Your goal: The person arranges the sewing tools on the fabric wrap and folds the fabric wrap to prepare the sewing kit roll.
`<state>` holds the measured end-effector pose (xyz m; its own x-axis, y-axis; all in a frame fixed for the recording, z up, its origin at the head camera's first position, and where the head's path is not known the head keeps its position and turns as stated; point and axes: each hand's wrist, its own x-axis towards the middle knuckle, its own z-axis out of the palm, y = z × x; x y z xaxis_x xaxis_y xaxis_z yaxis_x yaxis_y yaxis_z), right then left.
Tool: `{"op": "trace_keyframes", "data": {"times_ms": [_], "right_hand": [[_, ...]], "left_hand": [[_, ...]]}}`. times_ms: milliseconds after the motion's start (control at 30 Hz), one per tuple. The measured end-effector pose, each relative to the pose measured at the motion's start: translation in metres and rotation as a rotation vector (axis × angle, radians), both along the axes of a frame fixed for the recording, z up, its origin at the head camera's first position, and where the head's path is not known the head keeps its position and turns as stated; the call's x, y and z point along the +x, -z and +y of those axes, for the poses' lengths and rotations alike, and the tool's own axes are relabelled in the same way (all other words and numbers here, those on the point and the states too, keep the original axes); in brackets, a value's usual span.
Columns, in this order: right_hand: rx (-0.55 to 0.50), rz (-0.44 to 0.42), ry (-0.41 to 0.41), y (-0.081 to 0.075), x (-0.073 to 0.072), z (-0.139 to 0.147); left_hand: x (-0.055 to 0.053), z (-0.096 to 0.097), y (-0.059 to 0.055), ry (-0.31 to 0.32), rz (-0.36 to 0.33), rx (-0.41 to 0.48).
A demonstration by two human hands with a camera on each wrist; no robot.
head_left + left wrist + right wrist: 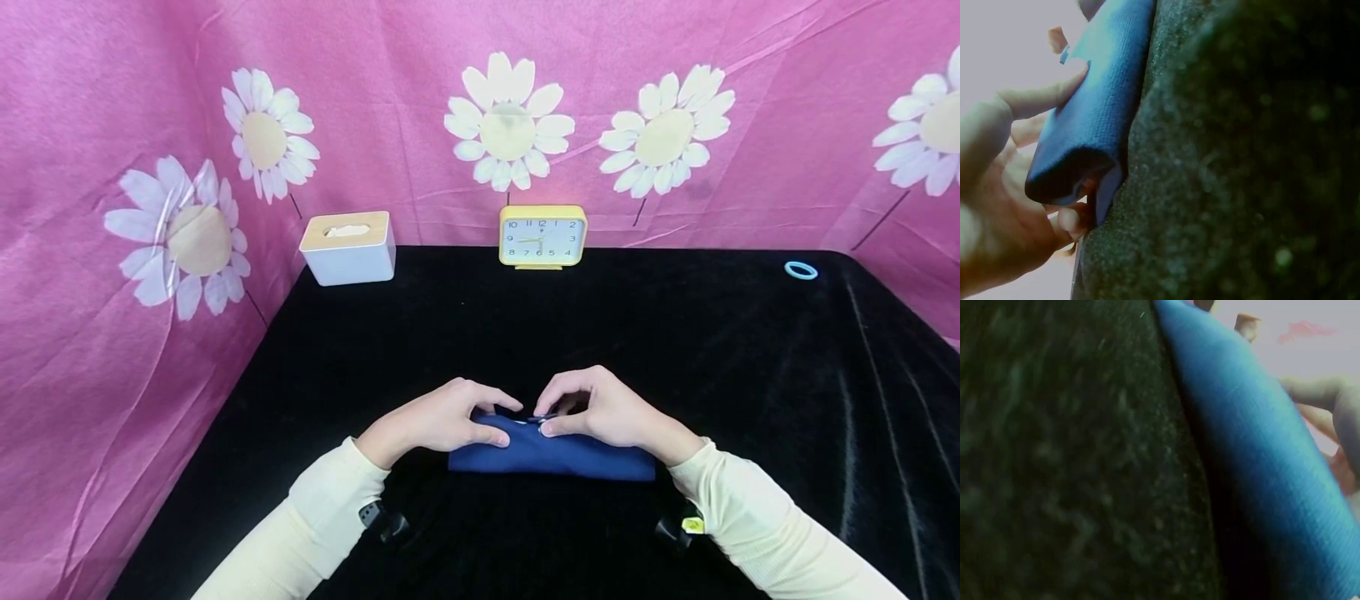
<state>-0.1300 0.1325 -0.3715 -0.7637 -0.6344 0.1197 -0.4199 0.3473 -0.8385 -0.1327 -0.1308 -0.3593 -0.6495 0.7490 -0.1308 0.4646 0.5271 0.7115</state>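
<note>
A folded navy-blue fabric bundle (555, 462) lies lengthwise on the black cloth in front of me. Its hollow, rolled-over end shows in the left wrist view, where the weave of the blue fabric (1107, 87) is visible. My left hand (446, 421) holds the bundle's left part, thumb on the near face and fingers behind. My right hand (611, 412) pinches a small dark strip (542, 417) at the middle of the top edge, where a small pale spot shows. In the right wrist view the blue fabric (1260, 437) hides part of that hand.
Black velvety cloth (675, 333) covers the table. At the back stand a white tissue box (351, 260) with a wooden lid and a yellow clock (543, 237). A light-blue ring (801, 270) lies far right. A pink floral curtain (390, 125) hangs behind.
</note>
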Motion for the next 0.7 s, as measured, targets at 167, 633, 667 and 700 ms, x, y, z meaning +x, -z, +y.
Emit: {"op": "trace_keyframes", "data": {"times_ms": [167,633,667,700], "right_hand": [[-0.131,0.232,-0.128,0.0058,-0.0026,0.0023],[-0.134,0.233,-0.168,0.008,-0.0026,0.0028],[-0.139,0.241,-0.164,0.0082,-0.0023,0.0018],[-0.147,0.255,-0.164,0.0083,-0.002,0.0007]], "left_hand": [[-0.0021,-0.0018,0.0015,-0.025,-0.03,-0.002],[-0.006,-0.0031,0.0049,-0.035,-0.082,0.025],[-0.0058,-0.0031,0.0048,-0.037,-0.082,0.025],[-0.0058,-0.0032,0.0049,-0.039,-0.083,0.025]]}}
